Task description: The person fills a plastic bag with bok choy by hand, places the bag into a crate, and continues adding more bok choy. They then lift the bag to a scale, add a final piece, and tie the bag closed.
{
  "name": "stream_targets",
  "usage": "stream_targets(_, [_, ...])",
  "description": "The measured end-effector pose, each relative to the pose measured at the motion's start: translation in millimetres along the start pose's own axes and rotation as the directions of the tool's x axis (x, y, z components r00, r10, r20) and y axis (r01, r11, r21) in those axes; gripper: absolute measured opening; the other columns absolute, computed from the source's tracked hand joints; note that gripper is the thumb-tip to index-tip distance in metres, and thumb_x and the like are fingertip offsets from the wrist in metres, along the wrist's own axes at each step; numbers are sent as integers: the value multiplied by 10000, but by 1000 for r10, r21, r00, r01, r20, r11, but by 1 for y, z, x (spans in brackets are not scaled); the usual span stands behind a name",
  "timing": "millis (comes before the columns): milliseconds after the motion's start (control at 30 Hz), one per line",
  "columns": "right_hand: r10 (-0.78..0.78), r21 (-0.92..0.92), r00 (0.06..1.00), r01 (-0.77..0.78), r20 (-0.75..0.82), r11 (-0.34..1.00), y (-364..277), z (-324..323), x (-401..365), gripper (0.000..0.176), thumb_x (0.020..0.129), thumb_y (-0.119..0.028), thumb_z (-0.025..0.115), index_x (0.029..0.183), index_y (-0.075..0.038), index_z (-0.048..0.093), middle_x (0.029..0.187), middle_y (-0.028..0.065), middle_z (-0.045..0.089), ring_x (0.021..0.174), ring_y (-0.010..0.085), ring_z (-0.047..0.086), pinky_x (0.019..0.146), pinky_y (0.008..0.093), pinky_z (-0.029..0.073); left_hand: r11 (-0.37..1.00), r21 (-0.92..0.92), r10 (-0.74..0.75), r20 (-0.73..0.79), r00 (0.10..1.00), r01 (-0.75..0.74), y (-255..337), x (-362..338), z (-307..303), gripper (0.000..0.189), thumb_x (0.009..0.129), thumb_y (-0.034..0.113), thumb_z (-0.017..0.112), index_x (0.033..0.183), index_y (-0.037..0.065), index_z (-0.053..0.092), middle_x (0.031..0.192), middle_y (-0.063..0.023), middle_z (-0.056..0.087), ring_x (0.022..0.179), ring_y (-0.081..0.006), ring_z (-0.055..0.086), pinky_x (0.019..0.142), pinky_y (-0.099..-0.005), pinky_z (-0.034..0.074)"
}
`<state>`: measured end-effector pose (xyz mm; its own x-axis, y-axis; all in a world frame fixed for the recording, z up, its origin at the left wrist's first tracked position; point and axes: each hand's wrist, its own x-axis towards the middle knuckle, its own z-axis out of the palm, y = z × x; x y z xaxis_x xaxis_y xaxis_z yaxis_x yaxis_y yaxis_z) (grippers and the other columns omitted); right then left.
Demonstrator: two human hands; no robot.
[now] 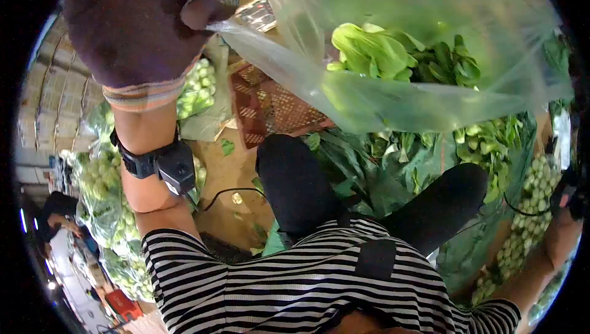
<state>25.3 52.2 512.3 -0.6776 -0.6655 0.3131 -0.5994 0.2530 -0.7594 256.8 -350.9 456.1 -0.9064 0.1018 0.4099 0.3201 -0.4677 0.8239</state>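
My left hand (138, 30), in a dark glove with a striped cuff, is at the upper left. Its fingers are closed on the edge of a clear plastic bag (393, 110). Across the upper right stretches the bag, its mouth spread wide. Green leafy vegetables (375, 51) show inside or through the plastic; which of the two I cannot tell. At the far right my right forearm (550, 245) reaches up to a wrist with a black strap, and the hand beyond it cannot be made out.
Below the bag lie a red-brown perforated crate (264, 106) and green sheeting (362, 156) with loose leaves. Bagged vegetables (101, 180) are piled at the left, more greens (528, 211) at the right. A person (58, 211) is at the far left.
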Motion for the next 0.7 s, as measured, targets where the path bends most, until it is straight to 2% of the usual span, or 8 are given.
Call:
stream_targets(33, [260,474,942,-332,212,816,6,0,31,535,927,-347,396,1233,89,446,806,152,663,712,208,590,688,345,477,1000,-23,-11,60,998,13,11,-4,-20,728,875,612,387,1426,147,286,1385,-291,308,799,-196,563,622,-305,493])
stream_targets(233, [-26,586,975,-110,220,803,74,109,109,512,911,-310,482,1322,-13,410,880,35,587,709,139,529,709,298,453,972,-194,-58,336,940,130,54,-46,-117,735,867,593,406,1437,156,247,1428,-302,216,1228,-345,449,875,-345,508])
stream_targets(300, [-5,726,960,-209,282,656,91,148,135,426,933,-258,472,1291,-27,449,848,-4,524,678,104,487,643,254,451,981,165,-60,-246,967,102,58,-72,-109,838,851,601,392,1458,78,150,1442,-326,171,943,-250,575,625,-271,438])
stream_targets(367, [52,796,961,-255,272,549,106,203,148,412,904,-274,535,1228,-20,505,740,-30,476,595,100,446,595,261,434,986,-79,-149,-31,988,146,55,-94,-163,760,893,557,346,1460,95,142,1445,-322,164,1158,-347,514,741,-339,486])
stream_targets(467, [187,771,905,-425,383,475,130,268,151,392,874,-286,597,1153,-13,568,632,-53,440,523,99,422,555,270,425,984,-140,-162,-484,860,106,28,-121,-183,697,897,590,302,1382,90,327,1193,-226,546,841,-217,637,484,-224,487])
stream_targets(533, [130,645,920,-356,371,677,156,305,139,512,767,-111,628,1243,-7,470,970,57,517,833,209,518,719,324,471,955,150,-125,-576,808,255,7,-143,-215,659,908,554,332,1398,114,301,1282,-217,459,940,-257,582,622,-289,485])
stream_targets(600, [261,751,760,-642,595,156,146,342,121,584,818,-115,608,1344,-32,369,748,38,559,630,169,552,628,338,494,928,237,-87,-612,786,288,-29,-176,-250,630,916,525,356,1411,140,289,1327,-213,427,1004,-291,577,692,-308,519])
stream_targets(700, [478,532,790,-613,384,585,110,392,88,616,866,-173,579,1407,-95,294,661,1,441,546,91,433,561,301,453,963,-197,-270,-632,726,186,-53,-199,-267,573,906,505,419,1347,141,388,1180,-144,565,710,-174,582,474,-213,422])
